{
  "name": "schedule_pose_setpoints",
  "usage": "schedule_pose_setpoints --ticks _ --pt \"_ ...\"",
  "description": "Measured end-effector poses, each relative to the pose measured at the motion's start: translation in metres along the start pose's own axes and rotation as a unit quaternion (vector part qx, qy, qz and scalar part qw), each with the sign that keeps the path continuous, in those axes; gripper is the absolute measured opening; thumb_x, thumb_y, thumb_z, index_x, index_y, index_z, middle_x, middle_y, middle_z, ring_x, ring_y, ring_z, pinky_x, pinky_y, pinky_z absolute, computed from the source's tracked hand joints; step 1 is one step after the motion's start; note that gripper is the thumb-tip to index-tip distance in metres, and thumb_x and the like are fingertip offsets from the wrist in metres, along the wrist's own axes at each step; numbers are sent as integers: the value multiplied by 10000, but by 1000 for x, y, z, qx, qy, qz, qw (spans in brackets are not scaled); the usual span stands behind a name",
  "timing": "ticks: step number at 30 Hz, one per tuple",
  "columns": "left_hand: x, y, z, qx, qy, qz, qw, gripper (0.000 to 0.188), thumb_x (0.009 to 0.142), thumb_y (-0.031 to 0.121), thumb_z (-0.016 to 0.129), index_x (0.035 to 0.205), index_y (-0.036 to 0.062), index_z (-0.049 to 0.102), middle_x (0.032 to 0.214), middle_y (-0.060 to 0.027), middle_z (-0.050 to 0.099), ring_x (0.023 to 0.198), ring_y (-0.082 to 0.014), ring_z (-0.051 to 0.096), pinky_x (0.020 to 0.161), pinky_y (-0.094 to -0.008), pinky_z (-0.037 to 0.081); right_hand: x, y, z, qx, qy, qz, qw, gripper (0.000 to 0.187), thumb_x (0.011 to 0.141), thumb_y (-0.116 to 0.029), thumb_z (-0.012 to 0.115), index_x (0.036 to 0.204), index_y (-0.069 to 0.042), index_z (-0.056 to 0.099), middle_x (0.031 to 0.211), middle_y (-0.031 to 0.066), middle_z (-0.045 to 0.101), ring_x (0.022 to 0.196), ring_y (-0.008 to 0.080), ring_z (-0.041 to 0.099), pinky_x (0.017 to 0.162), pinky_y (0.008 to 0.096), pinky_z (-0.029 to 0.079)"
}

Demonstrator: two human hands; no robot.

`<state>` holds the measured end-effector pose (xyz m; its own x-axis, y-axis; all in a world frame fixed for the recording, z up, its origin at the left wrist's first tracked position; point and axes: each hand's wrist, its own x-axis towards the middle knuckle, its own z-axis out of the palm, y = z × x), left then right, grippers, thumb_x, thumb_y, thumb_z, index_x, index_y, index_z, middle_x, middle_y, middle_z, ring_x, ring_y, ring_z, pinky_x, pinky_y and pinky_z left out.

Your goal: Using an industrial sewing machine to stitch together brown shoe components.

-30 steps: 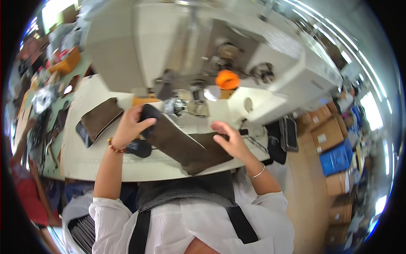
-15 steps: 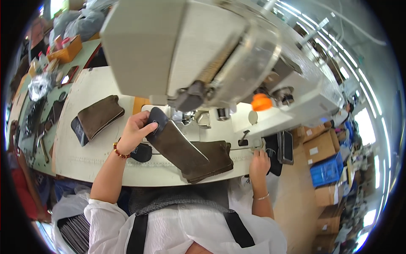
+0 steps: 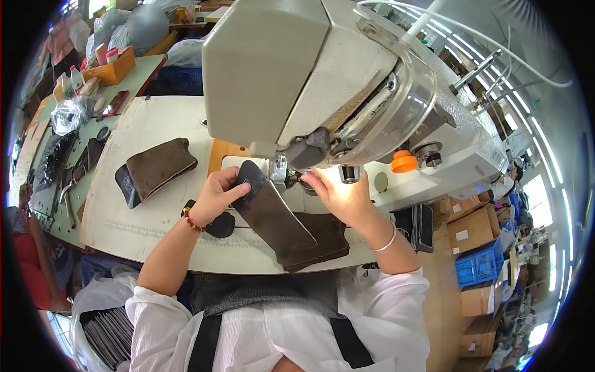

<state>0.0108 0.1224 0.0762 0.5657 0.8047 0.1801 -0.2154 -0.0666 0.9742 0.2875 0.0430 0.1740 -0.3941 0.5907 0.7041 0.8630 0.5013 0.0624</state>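
Observation:
My left hand [image 3: 224,193] is closed on a brown leather piece [image 3: 279,220] with a rounded black end, pinched between thumb and fingers. This piece slants beside the needle area of the sewing machine [image 3: 266,80]. My right hand [image 3: 347,197] reaches in under the machine head, brightly lit, thumb pointing at the needle parts [image 3: 284,172]. Its other fingers are mostly hidden by machine parts, so what they hold cannot be made out. Under the held piece lies a stack of brown leather pieces [image 3: 328,239]. A black rounded piece [image 3: 220,225] rests by my left wrist.
Another brown stack with a black end [image 3: 158,166] lies on the table's left. An orange knob [image 3: 403,162] juts from the machine. Black pieces [image 3: 424,227] stand at the right edge. A bag of dark strips [image 3: 106,328] sits lower left; cartons [image 3: 468,234] and a blue crate [image 3: 478,265] stand right.
My right hand has moved from the table's right edge up and left to the needle area. My left hand still holds the brown leather piece. The whole view has shifted slightly.

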Motion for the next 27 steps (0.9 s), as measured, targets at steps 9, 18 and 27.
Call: schedule_pose_setpoints --ticks 9,18,27 --pt "-1 0 -1 5 0 -8 1000 179 991 125 715 1090 -20 679 942 30 684 842 -29 610 742 -229 513 -4 4 -11 -94 -31 -48 994 240 896 -283 831 933 -69 728 883 39 752 709 276 652 708 391 483" --pt "0 -1 0 5 1 -16 1000 171 995 127 711 1093 -11 682 945 31 694 836 -30 618 748 -225 515 -20 5 24 128 -9 131 983 91 954 -114 739 952 -44 797 655 96 663 560 211 630 545 323 494" --pt "4 -13 -4 4 53 48 997 154 990 139 717 1059 6 682 937 29 680 842 -42 618 743 -230 509 -24 57 52 222 -131 12 966 290 917 -140 735 1178 -14 729 1120 40 758 1008 150 721 827 279 583"
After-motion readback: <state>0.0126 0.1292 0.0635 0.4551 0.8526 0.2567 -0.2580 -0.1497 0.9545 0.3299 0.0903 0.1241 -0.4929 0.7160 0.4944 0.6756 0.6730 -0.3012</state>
